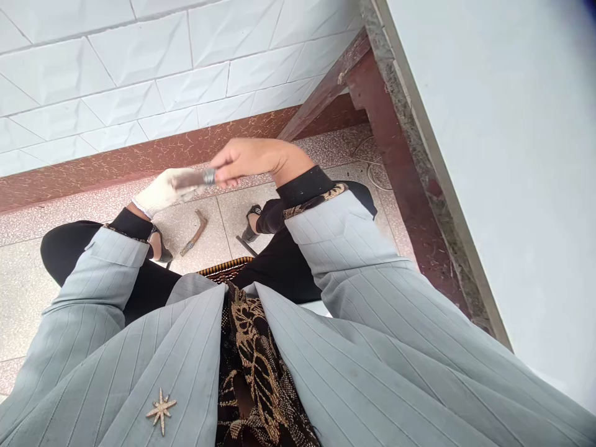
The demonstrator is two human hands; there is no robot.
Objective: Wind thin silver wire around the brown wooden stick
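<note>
Rod (185, 180), brown and blurred, sits above the floor (212, 239) in the closed, gloved left hand (161, 191); the bare right hand (246, 159) curls at the rod's grey coil (209, 177), its hold unclear. A curved tool (195, 233) lies below.

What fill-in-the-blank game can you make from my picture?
1. The left hand wears a glove, but the right hand is ____.
2. The brown thing has a grey end toward the ____ hand.
3. The curved tool lies between the right foot and the ____ foot.
4. The pin is shaped like a ____.

Missing words: bare; right; left; star.
</note>
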